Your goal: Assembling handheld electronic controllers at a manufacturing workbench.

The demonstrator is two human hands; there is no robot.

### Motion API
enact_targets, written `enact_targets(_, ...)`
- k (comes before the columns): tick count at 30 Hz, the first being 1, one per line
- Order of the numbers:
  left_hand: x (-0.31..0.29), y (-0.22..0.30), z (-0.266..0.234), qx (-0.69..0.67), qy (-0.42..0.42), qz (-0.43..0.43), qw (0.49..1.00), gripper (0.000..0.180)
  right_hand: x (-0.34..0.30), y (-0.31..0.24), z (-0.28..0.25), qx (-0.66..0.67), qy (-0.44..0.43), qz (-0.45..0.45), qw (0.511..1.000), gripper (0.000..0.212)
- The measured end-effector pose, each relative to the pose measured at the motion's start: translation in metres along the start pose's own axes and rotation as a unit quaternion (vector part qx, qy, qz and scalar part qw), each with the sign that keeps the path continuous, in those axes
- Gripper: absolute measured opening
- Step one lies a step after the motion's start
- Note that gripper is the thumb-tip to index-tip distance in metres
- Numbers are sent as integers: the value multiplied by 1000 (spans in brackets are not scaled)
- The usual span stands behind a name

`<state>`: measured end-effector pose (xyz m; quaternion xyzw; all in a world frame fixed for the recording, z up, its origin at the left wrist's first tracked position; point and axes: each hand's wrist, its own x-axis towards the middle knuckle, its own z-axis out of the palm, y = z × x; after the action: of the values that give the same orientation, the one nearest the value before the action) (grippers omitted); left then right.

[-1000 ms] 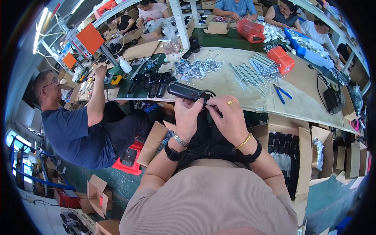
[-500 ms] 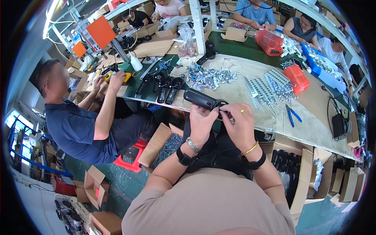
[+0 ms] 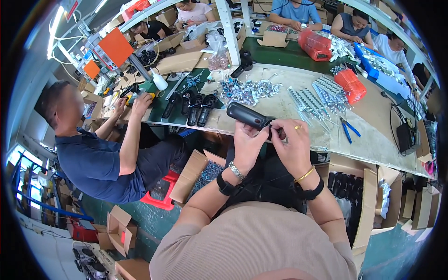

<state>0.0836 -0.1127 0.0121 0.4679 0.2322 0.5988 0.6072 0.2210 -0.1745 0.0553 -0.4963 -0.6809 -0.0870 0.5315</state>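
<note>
A black plastic handle-shaped housing (image 3: 243, 115) is held above the bench's near edge, its rounded end pointing to the far left. My left hand (image 3: 248, 143) is closed round its underside near the right end. Pinched fingers of my right hand (image 3: 292, 140) are at that same end, against a small dark part that they mostly hide. Just left of the housing, several similar black handle pieces (image 3: 204, 111) with round heads lie on the bench. Beyond it is a heap of small metal-and-white parts (image 3: 249, 89).
Blue-handled pliers (image 3: 348, 129) and rows of small parts on rods (image 3: 305, 103) lie to the right. Open cartons stand below: one with wiry parts (image 3: 205, 175), another with black pieces (image 3: 344, 185). A co-worker (image 3: 100, 149) sits at left by a press; others work across the bench.
Both hands and the housing have shifted slightly right. My right fingers have closed in on the housing's right end, covering the ring-shaped part that showed before. The view has tilted a little.
</note>
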Motion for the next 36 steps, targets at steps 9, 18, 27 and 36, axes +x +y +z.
enact_targets(9, 41, -29, -25, 9, 51, -12, 999, 49, 28, 33, 41, 0, -51, -11, 999, 24)
enact_targets(18, 55, -32, -45, 10, 98, -67, 993, 46, 37, 53, 72, 42, -88, -2, 995, 23)
enact_targets(27, 44, -26, -42, 20, 91, -71, 993, 44, 29, 41, 62, 46, -69, 9, 997, 25)
enact_targets(36, 5, 7, -9, 10, 27, 7, 1000, 43, 13, -3, 12, 10, -7, -38, 999, 26)
